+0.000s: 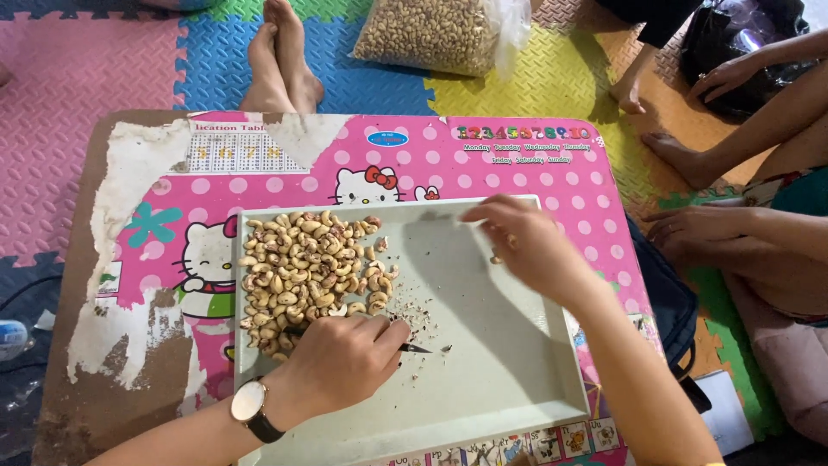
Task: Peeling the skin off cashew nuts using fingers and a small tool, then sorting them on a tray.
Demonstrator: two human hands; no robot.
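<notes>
A pale square tray lies on a low pink table. A heap of cashew nuts fills the tray's left half. My left hand, with a wristwatch on the wrist, rests at the heap's near edge and grips a small dark-tipped knife that points right. Bits of skin lie scattered by the blade. My right hand hovers over the tray's far right part, fingers pinched on a single cashew nut.
A clear bag of cashews sits on the foam floor mats beyond the table. A person's bare feet rest at the far edge. Other people's hands and legs are at the right, beside a black bag.
</notes>
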